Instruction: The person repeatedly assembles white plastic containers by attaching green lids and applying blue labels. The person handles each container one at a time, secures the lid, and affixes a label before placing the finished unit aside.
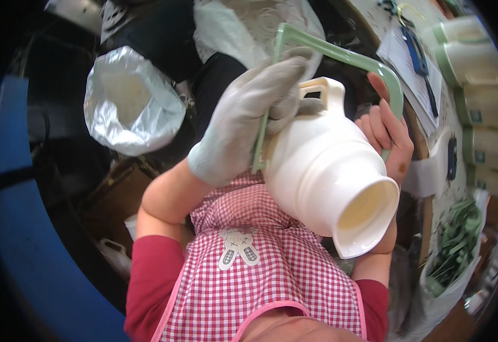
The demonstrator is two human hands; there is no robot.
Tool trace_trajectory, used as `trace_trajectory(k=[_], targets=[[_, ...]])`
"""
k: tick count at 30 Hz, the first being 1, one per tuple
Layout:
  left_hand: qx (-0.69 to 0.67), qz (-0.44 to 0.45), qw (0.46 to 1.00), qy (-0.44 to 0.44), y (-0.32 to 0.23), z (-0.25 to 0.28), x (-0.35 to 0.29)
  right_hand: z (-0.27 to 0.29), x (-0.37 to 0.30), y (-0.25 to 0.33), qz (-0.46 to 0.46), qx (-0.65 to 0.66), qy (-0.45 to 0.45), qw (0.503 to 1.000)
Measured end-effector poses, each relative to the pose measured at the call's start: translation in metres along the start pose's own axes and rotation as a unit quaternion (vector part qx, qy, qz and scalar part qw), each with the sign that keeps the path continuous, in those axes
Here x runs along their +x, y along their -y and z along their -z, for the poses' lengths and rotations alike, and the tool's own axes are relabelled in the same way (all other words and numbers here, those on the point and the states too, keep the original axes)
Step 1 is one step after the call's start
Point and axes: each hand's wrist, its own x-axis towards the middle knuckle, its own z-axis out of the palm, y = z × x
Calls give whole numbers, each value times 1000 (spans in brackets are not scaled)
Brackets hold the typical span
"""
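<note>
A white plastic jug [312, 162] is tilted in front of me, its wide spout facing down and toward me. Its small cream loop [332, 88] is at the far end. A pale green angular plastic handle [340, 52] passes over the jug's far side, and one arm of it runs down along the left side. My left hand [254, 105], in a grey glove, is closed on the jug and this arm of the handle; some fingers are hidden. The bare fingers of my right hand [390, 134] curl round the handle's right side, close to the jug.
To the right, several white and green jugs [477, 65] line a bench, near papers [403, 62] and a blue tool [414, 50]. Below them, a bag holds green strips [457, 242]. A silvery bag-lined bin [135, 137] and a whitish bag [220, 31] are farther off. Blue panels [43, 239] stand left.
</note>
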Motion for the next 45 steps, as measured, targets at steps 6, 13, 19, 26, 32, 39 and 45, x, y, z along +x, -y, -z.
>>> trace_trajectory(k=[6,13,19,26,32,39,45], targets=[[34,29,999,-30,-1,-11,11,8,-4,-16,-10,-33,-30,999],[218,-389,886,126,-9,15,3,-5,29,-11,357,-8,304,883],[116,-367,923,10,-108,30,40,24,84,-9,179,-341,282,879],[297,-381,849,-216,-105,211,14,138,-47,168,520,-180,-163,819],[587,-108,550,-584,42,445,-186,230,20,286,643,-357,-328,593],[738,322,410,-429,184,465,-398,322,85,334,495,-638,-457,374],[710,302,492,-404,193,468,-366,252,-75,195,65,-701,-352,617]])
